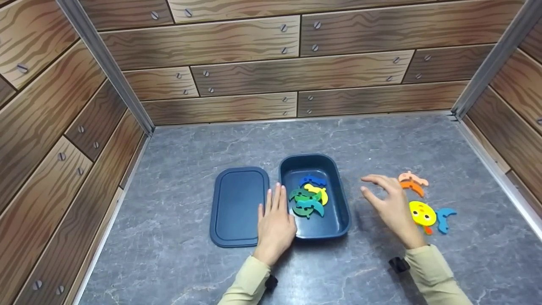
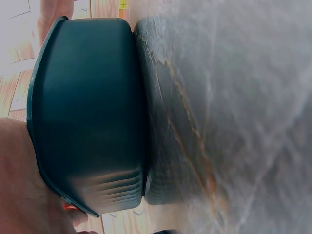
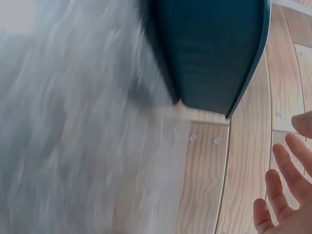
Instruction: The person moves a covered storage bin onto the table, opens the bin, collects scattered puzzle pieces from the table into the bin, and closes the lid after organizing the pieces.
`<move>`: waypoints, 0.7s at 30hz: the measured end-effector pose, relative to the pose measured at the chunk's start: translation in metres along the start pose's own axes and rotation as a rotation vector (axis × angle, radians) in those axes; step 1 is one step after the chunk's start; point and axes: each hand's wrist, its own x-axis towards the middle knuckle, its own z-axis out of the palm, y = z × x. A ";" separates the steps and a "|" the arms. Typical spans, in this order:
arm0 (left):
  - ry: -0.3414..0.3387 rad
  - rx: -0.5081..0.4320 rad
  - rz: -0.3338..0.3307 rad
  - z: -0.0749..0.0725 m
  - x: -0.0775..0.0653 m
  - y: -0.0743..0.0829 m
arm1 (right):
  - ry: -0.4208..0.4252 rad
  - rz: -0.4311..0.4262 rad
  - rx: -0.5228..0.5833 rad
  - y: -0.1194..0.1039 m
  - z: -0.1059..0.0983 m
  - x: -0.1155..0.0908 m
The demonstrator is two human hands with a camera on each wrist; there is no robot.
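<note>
A dark blue rectangular box (image 1: 342,195) stands uncovered in the middle of the table. Inside lie a blue piece (image 1: 312,181), a yellow piece (image 1: 324,197), a teal piece (image 1: 312,203) and several green pieces (image 1: 297,195), partly overlapping. My left hand (image 1: 276,231) rests along the box's near left edge, fingers straight. In the left wrist view, that hand (image 2: 22,180) touches the rim of the box (image 2: 90,97). To the right of the box hovers my right hand (image 1: 391,207), fingers spread and bent with nothing between them. The right wrist view has its fingers (image 3: 287,170) apart from the box (image 3: 214,53).
The flat dark blue lid (image 1: 239,203) lies left of the box. Beyond my right hand are a peach piece (image 1: 413,178), an orange piece (image 1: 414,187), a round yellow face piece (image 1: 422,214), a small red-orange piece (image 1: 428,230) and a curved blue piece (image 1: 444,219). Wood-patterned walls (image 1: 254,76) surround the grey table.
</note>
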 end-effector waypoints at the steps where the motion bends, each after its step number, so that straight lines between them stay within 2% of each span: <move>1: 0.000 -0.002 0.001 0.000 0.000 0.000 | 0.002 -0.019 -0.013 0.003 -0.003 -0.001; 7: 0.006 0.000 0.006 0.000 -0.001 -0.001 | 0.028 -0.137 -0.118 0.022 -0.019 0.000; 11: 0.009 0.003 0.010 0.000 -0.002 0.000 | 0.028 -0.164 -0.183 0.032 -0.028 0.001; 14: 0.011 0.000 0.009 0.000 -0.002 -0.001 | 0.001 -0.139 -0.212 0.038 -0.035 0.003; 21: 0.004 0.000 0.006 0.000 -0.001 0.000 | -0.063 -0.016 -0.303 0.050 -0.046 0.005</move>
